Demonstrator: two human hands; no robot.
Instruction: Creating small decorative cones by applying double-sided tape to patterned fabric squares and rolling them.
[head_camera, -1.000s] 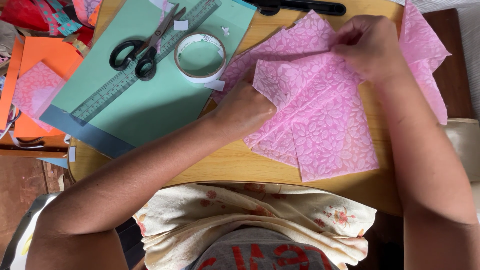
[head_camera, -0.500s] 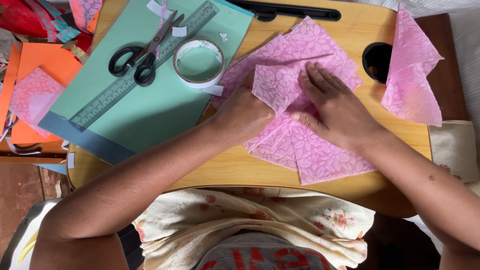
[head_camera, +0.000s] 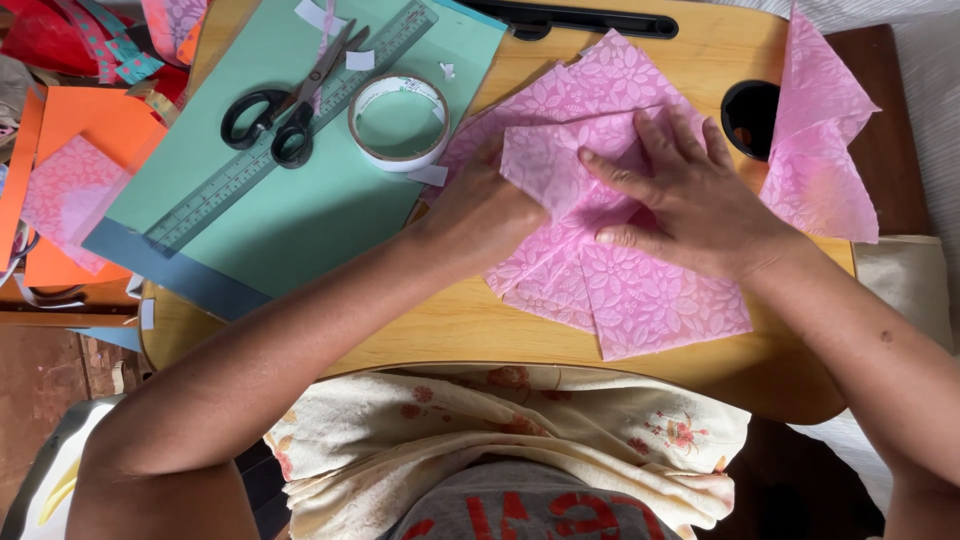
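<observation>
Both hands are down on the pink patterned paper (head_camera: 640, 290), which lies spread over the middle of the wooden lap table (head_camera: 520, 330), its long fall running from the far edge toward the near right. The right hand (head_camera: 690, 200) lies flat and open on top, fingers (head_camera: 620, 178) spread and pointing left across a folded flap, pinching nothing, just pressing. The left hand (head_camera: 480, 205) comes in from the near left and rests on the paper's left edge, knuckles up; whether those fingers clamp a layer I cannot tell from here. So the fold sits between the two hands, nearer the right one's fingertips. A second pink sheet (head_camera: 820, 150) stands off at the far right corner beside the dark cup hole (head_camera: 745, 115). Off left, scissors (head_camera: 275, 115), a ruler (head_camera: 290, 130) and a tape roll (head_camera: 400, 120) rest on green card (head_camera: 300, 220).
</observation>
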